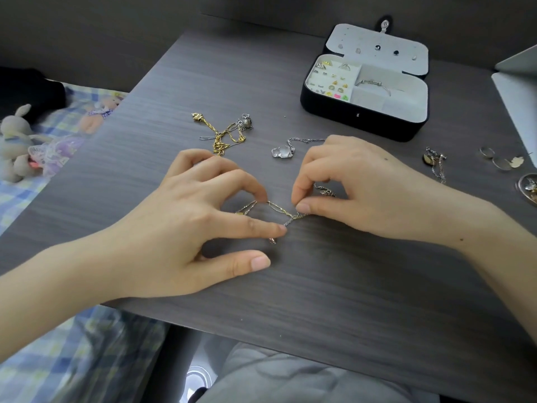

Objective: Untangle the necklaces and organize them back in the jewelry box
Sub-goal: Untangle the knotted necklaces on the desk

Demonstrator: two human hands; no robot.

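A thin gold chain tangled with a silver chain (pixel 280 210) lies stretched on the dark wooden table (pixel 319 286) between my hands. My left hand (pixel 186 228) presses curled fingertips down on the chains' left part, its thumb off to the side. My right hand (pixel 357 193) pinches the knot between thumb and forefinger. Behind them lie a tangle of gold and silver necklaces (pixel 225 133) and a silver necklace with a clear pendant (pixel 283 151). The black jewelry box (pixel 363 117) stands open at the back right, holding rings, earrings and a bangle.
More jewelry lies at the right: a silver chain with a pendant (pixel 434 162), rings (pixel 494 158) and a small dish (pixel 529 187). A laptop edge (pixel 520 91) is at the far right. Plush rabbits (pixel 17 141) lie on a checked bedspread left of the table.
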